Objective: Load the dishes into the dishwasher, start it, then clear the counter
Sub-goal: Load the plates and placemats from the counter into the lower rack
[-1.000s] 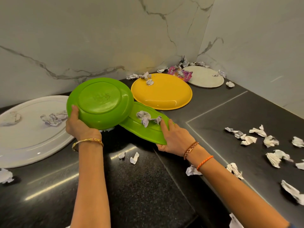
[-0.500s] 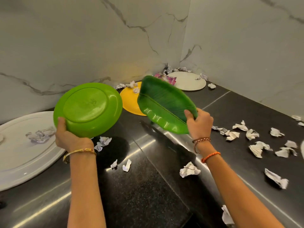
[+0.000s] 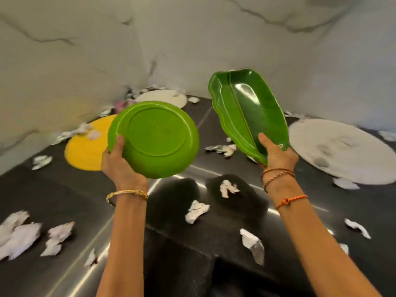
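Black stone makes up the counter [image 3: 192, 264], the biggest thing we see, running into a corner under marbled walls and strewn with crumpled paper scraps [image 3: 196, 211]. We read those scraps as the mess the last step of the task is meant to deal with.

Next in size is the white platter [image 3: 347, 151] lying flat at the right, with grey scraps on it, so we judge it is not ready for loading. A yellow plate [image 3: 85, 151] lies flat at the left, partly hidden, and a smaller pale plate [image 3: 165, 98] sits in the far corner; these wait their turn.

Two dishes are off the counter. Our left hand [image 3: 120, 166] grips the round green plate [image 3: 154, 139] by its rim, underside toward us, tilted steeply, probably so any litter slides off. Our right hand [image 3: 276, 156] clasps the lower end of the leaf-shaped green dish [image 3: 246, 113], thumb inside it, held nearly on end; its face looks bare.

No dishwasher is in sight, so we take it that carrying these two comes next.
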